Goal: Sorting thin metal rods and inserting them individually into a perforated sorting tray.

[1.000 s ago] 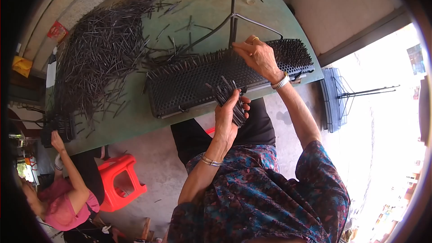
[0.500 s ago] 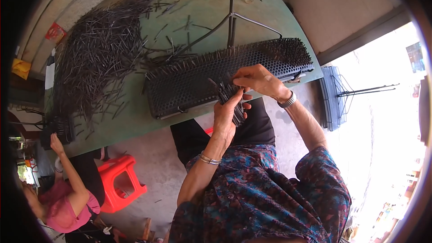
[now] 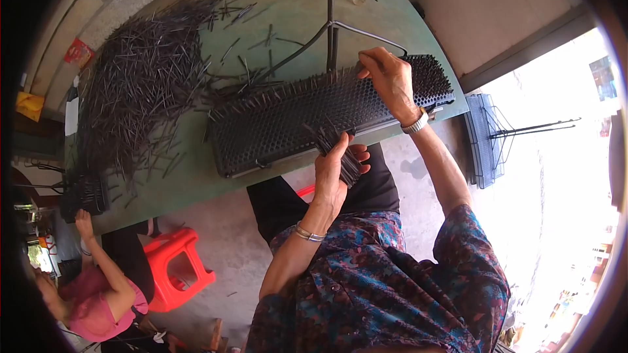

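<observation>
My left hand (image 3: 327,173) is closed round a bundle of thin dark strips (image 3: 337,153), just in front of the near edge of a black perforated tray (image 3: 268,134). Over the tray's far right part is my right hand (image 3: 391,85), its thumb and fingers pinched together. Whatever they pinch, if anything, is too small to make out. Short strips stand upright in the holes along the tray's far edge, and a dense patch of them (image 3: 428,75) fills the right end. From the tray's far side rises a dark metal rod stand (image 3: 331,46).
A large heap of dark strips (image 3: 140,72) covers the left of the green table (image 3: 294,10). At the table's left end, a co-worker's hand (image 3: 84,222) touches a dark bristly block (image 3: 85,196). A red stool (image 3: 176,248) and a blue mesh rack (image 3: 484,140) flank the table.
My right hand has moved from the bundle up and to the right, over the tray's far edge. The left hand keeps its hold on the strips, nearly in place.
</observation>
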Tool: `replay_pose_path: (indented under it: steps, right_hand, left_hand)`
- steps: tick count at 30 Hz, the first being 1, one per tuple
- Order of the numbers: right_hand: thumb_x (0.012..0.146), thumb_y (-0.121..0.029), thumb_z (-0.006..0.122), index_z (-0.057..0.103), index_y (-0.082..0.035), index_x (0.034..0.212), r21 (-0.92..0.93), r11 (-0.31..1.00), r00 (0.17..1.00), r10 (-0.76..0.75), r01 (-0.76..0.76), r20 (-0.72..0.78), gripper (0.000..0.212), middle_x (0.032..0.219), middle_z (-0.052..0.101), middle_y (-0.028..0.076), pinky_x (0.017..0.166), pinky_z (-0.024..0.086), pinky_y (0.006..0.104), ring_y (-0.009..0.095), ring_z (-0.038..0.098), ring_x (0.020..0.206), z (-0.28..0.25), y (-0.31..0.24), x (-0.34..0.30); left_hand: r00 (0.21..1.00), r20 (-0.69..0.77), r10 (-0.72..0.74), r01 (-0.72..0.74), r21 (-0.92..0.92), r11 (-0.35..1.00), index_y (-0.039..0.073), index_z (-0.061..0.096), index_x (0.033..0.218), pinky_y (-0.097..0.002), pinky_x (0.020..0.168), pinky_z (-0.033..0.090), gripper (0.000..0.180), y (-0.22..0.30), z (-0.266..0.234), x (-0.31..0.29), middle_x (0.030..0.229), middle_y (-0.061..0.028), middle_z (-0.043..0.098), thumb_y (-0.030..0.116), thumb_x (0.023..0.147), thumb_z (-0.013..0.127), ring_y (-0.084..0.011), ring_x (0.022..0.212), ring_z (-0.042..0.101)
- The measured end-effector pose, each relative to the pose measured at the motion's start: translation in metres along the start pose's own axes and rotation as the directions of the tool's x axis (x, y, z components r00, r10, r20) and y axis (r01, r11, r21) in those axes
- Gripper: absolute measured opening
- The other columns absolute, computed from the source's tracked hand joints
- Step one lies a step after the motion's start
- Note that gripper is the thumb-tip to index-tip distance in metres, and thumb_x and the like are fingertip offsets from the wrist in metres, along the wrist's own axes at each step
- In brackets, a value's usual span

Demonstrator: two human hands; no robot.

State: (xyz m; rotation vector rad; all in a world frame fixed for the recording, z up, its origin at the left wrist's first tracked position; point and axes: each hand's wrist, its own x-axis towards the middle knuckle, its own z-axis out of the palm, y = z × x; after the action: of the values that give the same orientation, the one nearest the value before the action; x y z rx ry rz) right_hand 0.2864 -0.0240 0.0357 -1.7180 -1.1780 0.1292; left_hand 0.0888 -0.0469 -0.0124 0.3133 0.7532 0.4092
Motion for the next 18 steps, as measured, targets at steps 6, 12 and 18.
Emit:
replay_pose_path:
  steps: [6, 12, 18]
  right_hand:
    - [0.090, -0.010, 0.062, 0.067, 0.000, 0.099, -0.054, 0.995, 0.996, -0.077, 0.078, 0.034, 0.015, 0.077, 0.070, 0.010, 0.062, 0.051, 0.0274, 0.016, 0.070, 0.069, 0.006, 0.011, 0.009]
    - [0.091, -0.010, 0.060, 0.068, 0.000, 0.098, -0.095, 0.988, 0.987, -0.106, 0.118, 0.122, 0.014, 0.080, 0.070, 0.012, 0.063, 0.052, 0.0286, 0.019, 0.070, 0.069, 0.002, 0.008, 0.016]
    - [0.087, -0.017, 0.066, 0.072, -0.009, 0.094, -0.280, 0.873, 0.909, -0.339, 0.399, 0.242, 0.012, 0.088, 0.066, 0.007, 0.067, 0.051, 0.0346, 0.024, 0.066, 0.074, 0.011, 0.030, 0.021]
  left_hand:
    - [0.999, -0.030, 0.017, -0.020, -0.113, 0.993, 0.006, 0.058, 0.107, -0.0452, 0.076, 0.058, 0.024, -0.007, 0.001, -0.001, 0.095, -0.0150, 0.067, 0.026, 0.095, 0.062, -0.0238, 0.087, 0.067]
    - [0.997, -0.064, 0.052, -0.059, -0.107, 0.993, 0.008, 0.058, 0.105, -0.0433, 0.074, 0.059, 0.020, -0.005, 0.002, -0.007, 0.088, -0.0103, 0.065, 0.025, 0.095, 0.062, -0.0192, 0.078, 0.065]
    - [0.999, -0.029, 0.045, -0.046, -0.064, 0.997, 0.009, 0.058, 0.106, -0.0363, 0.065, 0.055, 0.022, -0.005, 0.002, -0.008, 0.079, -0.0035, 0.061, 0.028, 0.096, 0.061, -0.0139, 0.069, 0.060]
